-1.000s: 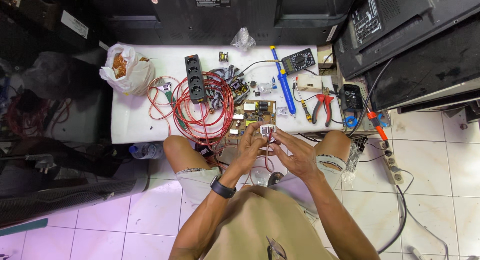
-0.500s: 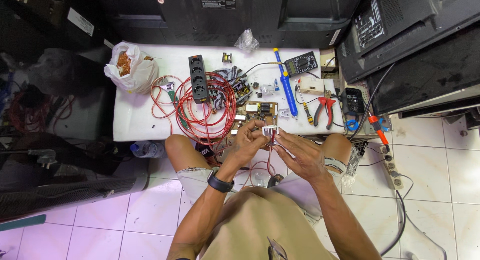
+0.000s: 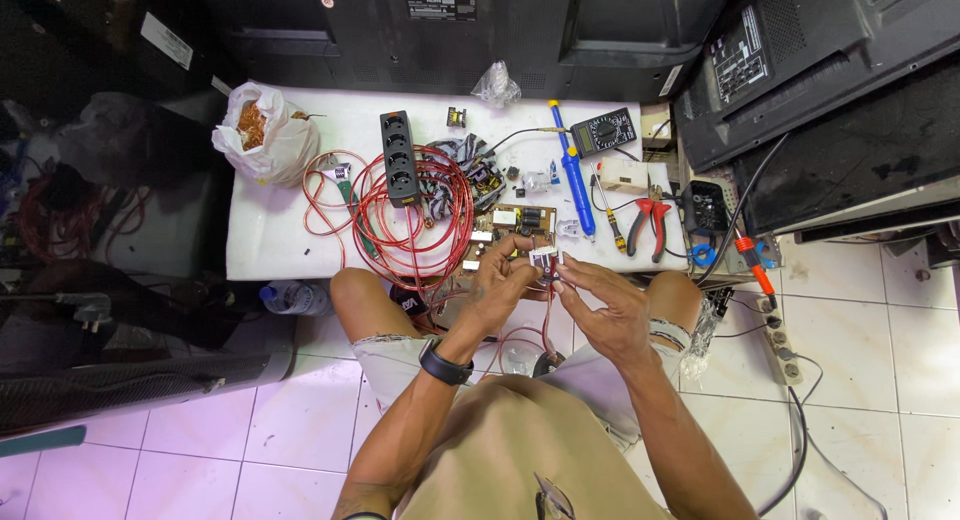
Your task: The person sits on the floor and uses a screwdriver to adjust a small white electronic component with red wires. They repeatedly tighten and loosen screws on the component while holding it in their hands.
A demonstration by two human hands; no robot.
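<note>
Pinching a small white component (image 3: 543,257) at frame centre, the left hand (image 3: 500,275) closes on it while the right hand (image 3: 600,305), fingers loosely curled, steadies red wire (image 3: 548,315) beneath, seemingly for winding.

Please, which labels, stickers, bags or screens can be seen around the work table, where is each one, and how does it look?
White plastic bag: left end of the table, bulging, brownish contents.
Clear small bag: table's far edge, crumpled.
Multimeter: far right of the table, dark case with a grey display window.
White sticker: top centre, on a black panel, rectangular.
White label: top left, slanted strip.
Label sheet: right, on a black panel back, pale print.
</note>
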